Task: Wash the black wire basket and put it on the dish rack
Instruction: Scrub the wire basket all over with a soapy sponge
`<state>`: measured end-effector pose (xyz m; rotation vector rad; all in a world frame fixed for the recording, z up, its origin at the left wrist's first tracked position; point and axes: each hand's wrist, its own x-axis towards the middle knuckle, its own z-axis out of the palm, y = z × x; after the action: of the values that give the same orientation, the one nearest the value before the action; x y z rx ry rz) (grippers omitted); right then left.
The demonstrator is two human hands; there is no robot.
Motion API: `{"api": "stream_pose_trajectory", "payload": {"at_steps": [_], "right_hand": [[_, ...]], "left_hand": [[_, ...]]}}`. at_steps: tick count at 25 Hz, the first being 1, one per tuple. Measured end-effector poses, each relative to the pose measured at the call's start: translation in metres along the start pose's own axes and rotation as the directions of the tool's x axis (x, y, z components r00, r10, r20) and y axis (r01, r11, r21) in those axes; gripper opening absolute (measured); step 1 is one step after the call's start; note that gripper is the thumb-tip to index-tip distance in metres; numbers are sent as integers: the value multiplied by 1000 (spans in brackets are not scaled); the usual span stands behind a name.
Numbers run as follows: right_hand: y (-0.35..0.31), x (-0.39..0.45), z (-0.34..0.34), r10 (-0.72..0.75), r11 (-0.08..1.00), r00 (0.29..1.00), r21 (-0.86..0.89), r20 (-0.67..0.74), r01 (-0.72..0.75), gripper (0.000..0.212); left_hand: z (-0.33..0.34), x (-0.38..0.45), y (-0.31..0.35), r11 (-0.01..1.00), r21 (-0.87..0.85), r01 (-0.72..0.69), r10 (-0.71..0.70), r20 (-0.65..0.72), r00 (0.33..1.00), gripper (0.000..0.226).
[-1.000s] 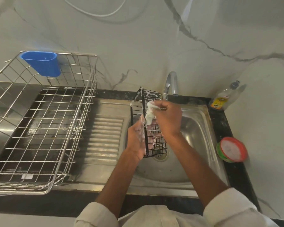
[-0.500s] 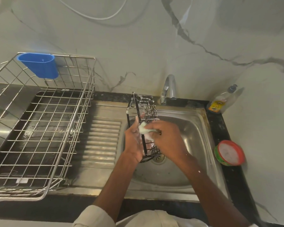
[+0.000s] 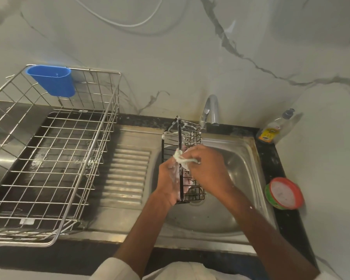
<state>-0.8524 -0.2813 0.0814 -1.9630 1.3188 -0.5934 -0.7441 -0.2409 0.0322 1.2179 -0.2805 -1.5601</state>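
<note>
While both forearms are reaching up from the bottom edge toward the middle of the frame, the left hand [image 3: 169,178] is gripping the black wire basket [image 3: 183,158] from its left side, fingers curled through the wires, and is holding it upright on end over the steel sink [image 3: 249,158]. Just to the right, the right hand [image 3: 207,168] is pinching a soapy white scrubber [image 3: 183,159] against the basket's wires, knuckles facing up. Suds are clinging to the basket's top rim below the tap [image 3: 210,110].

Filling the left of the frame, the dish rack [image 3: 55,158] is sitting on the table with a blue cup [image 3: 53,79] hanging on its far rim. At the right, a soap bottle [image 3: 273,130] is standing in the corner, and a round tub [image 3: 284,193] of white paste is sitting below it.
</note>
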Motion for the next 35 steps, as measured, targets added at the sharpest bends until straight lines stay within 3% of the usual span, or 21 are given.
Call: {"api": "stream_pose_trajectory", "payload": {"at_steps": [2,4,7,10,13,15,18,21,23,25,27,30,33,35], "right_hand": [[-4,25,-9,62,996,996,76,-67,-56,28],[-11,61,-17,113,987,961,143,-251,-79,32],[-21,92,-19,82,987,901,160,-426,-15,35],[-21,75,-5,-21,998,932,-70,-361,-4,27],[-12,24,18,-127,930,985,-360,-120,76,33],[3,10,14,-106,931,994,-353,-34,88,38],[19,23,-7,99,923,985,-357,-143,-144,31],[2,18,4,0,976,997,-217,-79,-17,30],[-3,22,5,-15,999,986,-54,-164,6,28],[0,40,-5,83,996,938,34,-336,-77,27],[-3,45,-6,49,998,944,-27,-327,-61,23],[-6,15,15,-49,991,981,-128,-187,26,23],[22,-3,5,110,979,961,-136,-255,-149,30],[24,-4,2,152,970,966,-157,-210,-186,30]], "left_hand": [[2,-2,-1,999,36,-16,16,3,1000,35],[4,0,-3,998,56,-22,19,59,998,41],[1,3,-4,996,86,-20,15,54,998,48],[-3,5,4,998,59,-9,7,31,999,49],[-9,7,8,1000,2,-9,9,2,1000,49],[-12,8,5,1000,11,3,-3,-6,1000,49],[-10,10,-1,999,32,7,-6,-15,1000,52],[-3,7,-2,996,85,15,-14,-8,1000,46],[1,7,-3,996,89,10,-11,5,1000,43],[2,6,-4,998,58,9,-9,-5,1000,45],[1,7,-4,999,38,-6,6,5,1000,44],[-7,11,-1,998,15,-55,55,-42,998,46],[-9,15,1,999,22,-48,49,-63,997,52],[-5,13,1,999,25,-40,41,-72,997,49]]}}
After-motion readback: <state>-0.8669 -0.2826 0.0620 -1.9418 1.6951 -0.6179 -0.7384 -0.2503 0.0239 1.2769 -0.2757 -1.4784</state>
